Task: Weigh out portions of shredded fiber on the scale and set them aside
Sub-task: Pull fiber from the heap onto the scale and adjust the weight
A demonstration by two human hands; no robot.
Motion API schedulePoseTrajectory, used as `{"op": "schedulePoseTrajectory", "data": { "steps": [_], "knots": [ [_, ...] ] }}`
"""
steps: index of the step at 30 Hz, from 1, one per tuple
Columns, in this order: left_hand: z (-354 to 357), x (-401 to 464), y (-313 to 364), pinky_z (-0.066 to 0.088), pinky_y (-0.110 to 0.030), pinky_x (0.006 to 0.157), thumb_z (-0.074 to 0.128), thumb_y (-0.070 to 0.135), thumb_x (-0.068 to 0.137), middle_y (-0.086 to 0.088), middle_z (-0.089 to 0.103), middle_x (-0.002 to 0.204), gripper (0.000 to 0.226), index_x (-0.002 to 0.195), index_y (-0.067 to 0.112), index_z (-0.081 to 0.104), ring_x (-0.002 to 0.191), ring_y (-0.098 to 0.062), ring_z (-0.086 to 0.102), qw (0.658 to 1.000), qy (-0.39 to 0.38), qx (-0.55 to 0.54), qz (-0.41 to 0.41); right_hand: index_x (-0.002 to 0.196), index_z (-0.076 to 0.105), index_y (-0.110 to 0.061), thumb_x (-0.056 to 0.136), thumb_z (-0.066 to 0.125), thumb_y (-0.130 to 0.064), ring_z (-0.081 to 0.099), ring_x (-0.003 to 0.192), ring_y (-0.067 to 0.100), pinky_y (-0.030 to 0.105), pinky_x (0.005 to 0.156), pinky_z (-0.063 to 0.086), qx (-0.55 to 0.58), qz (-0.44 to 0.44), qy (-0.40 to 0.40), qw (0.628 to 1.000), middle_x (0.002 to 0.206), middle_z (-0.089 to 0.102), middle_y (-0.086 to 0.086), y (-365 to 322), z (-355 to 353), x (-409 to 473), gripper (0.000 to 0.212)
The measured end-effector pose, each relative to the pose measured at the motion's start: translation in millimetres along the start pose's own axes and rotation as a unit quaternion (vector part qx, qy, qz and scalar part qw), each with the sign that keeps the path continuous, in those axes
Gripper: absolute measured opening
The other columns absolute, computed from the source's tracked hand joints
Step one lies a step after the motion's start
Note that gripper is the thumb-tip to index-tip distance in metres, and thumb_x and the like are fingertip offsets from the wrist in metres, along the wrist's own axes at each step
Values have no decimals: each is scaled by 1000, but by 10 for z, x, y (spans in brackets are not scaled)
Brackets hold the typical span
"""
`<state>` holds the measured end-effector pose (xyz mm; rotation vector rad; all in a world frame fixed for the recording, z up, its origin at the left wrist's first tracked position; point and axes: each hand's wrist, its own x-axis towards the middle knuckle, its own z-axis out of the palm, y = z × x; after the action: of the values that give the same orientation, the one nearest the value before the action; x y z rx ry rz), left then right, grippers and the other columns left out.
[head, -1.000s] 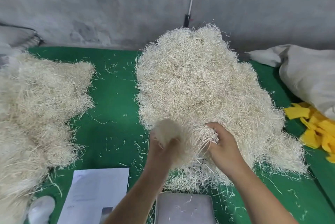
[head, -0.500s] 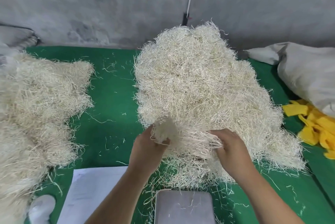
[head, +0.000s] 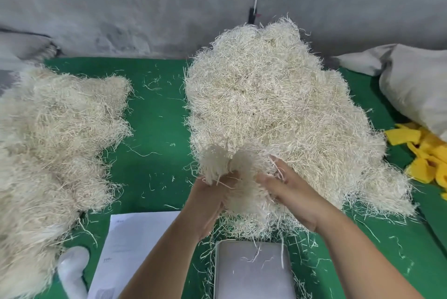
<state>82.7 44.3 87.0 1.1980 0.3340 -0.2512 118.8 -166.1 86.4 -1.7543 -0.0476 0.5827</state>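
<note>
Since a moment ago both hands have lifted a pale shredded-fiber tuft off the big fiber heap's near edge. I see my left hand curled round it; my right hand's grip pinches strands above the grey metal scale on the green surface.

Dry, matt, stringy fiber pile lies on green felt-like cloth; scale platform smooth metal.
</note>
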Motion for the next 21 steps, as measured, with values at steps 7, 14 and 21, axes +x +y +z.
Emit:
{"op": "schedulePoseTrajectory", "data": {
  "steps": [7, 14, 21],
  "knots": [
    [-39, -33, -47, 61, -29, 68, 76, 24, 89, 1, 78, 92, 16, 89, 39, 75, 89, -16, 76, 992, 43, 79, 91, 157, 35, -20, 91, 75, -42, 67, 107, 19, 16, 61, 56, -107, 22, 138, 984, 145, 51, 4, 84, 107, 75, 80],
    [-104, 25, -176, 53, -16, 53, 67, 12, 98, 6, 76, 84, 29, 90, 40, 73, 71, -3, 71, 986, 110, 89, 86, 109, 64, -32, 91, 76, -18, 64, 54, 3, 19, 54, 51, -113, -29, 232, 966, 94, 66, -14, 192, -97, 248, 26],
    [-302, 21, -213, 44, -31, 77, 70, 16, 96, 4, 76, 95, 16, 103, 31, 71, 101, -21, 69, 983, 168, 41, 67, 87, 68, -23, 89, 67, 2, 53, 45, 16, 32, 47, 45, -149, 18, 318, 936, 84, 72, 2, 376, -463, 401, 25]
  ]
}}
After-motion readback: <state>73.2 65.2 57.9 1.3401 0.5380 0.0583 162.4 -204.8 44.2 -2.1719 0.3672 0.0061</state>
